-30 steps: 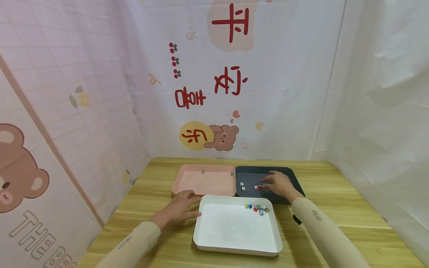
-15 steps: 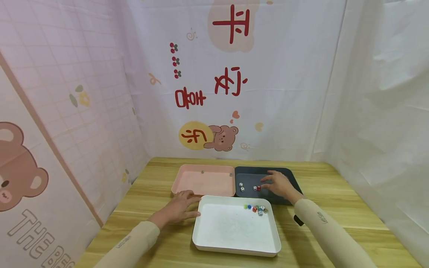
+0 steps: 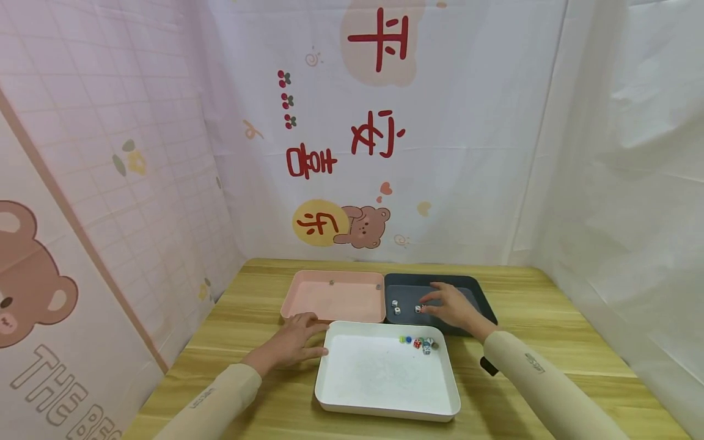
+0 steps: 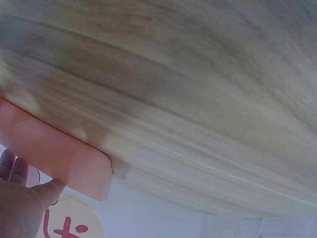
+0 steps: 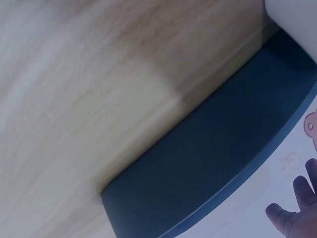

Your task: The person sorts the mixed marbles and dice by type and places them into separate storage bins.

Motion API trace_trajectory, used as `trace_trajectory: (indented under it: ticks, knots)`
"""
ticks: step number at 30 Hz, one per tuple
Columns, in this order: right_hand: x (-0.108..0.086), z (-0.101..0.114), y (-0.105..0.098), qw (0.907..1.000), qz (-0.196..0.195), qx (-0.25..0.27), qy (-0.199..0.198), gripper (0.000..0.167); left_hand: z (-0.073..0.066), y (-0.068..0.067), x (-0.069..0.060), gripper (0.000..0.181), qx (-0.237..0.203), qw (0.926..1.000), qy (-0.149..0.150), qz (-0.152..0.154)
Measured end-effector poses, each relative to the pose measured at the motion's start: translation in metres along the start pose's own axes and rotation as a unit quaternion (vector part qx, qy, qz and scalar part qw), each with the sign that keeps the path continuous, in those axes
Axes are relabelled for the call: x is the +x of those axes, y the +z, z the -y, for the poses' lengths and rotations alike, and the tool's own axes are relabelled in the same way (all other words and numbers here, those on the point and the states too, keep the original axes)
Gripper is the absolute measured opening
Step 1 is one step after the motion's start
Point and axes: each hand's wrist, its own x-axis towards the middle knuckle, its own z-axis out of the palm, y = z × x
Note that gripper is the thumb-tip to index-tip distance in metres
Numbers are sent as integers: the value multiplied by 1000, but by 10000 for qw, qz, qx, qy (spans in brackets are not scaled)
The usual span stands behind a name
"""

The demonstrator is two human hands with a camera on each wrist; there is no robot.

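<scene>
My right hand (image 3: 453,307) is over the dark blue tray (image 3: 407,278), its fingers apart and reaching left. Its fingertips partly cover a red die (image 3: 423,308), which sits beside a white die (image 3: 418,309); I see no die lifted. Two more white dice (image 3: 397,310) lie at that tray's left side. With fingers spread, my left hand (image 3: 294,345) rests at the left rim of the white tray (image 3: 385,379), fingertips against it. In that tray's far right corner are several small dice and coloured pieces, a red die (image 3: 417,344) among them.
A pink tray (image 3: 338,299) stands behind the white tray, left of the dark one, holding two tiny pieces (image 3: 331,282). The trays sit close together on a wood-grain table (image 3: 550,342). Printed cloth (image 3: 467,122) hangs behind and at the sides.
My right hand has shifted slightly left, so its fingers now cover much of the red die that showed before. My left hand stays at the white tray's rim.
</scene>
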Motion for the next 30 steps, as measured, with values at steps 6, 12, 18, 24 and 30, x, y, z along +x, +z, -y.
trace_trajectory:
  ticks: [6,12,18,24,30]
  knots:
    - [-3,8,-1,9999,42,55,-73,26,0,-1,0,62,-2,10000,37,-26]
    - [-5,13,-1,9998,102,121,-108,26,-1,-1,-1,62,-12,10000,53,-40]
    - [-7,15,0,9997,117,174,-131,26,0,0,0,62,19,10000,28,-40]
    - [-16,17,2,9997,135,114,-189,24,1,1,0,62,51,10000,34,-48]
    - [-31,21,7,9992,250,2,-325,20,2,2,0,63,89,9998,121,-118]
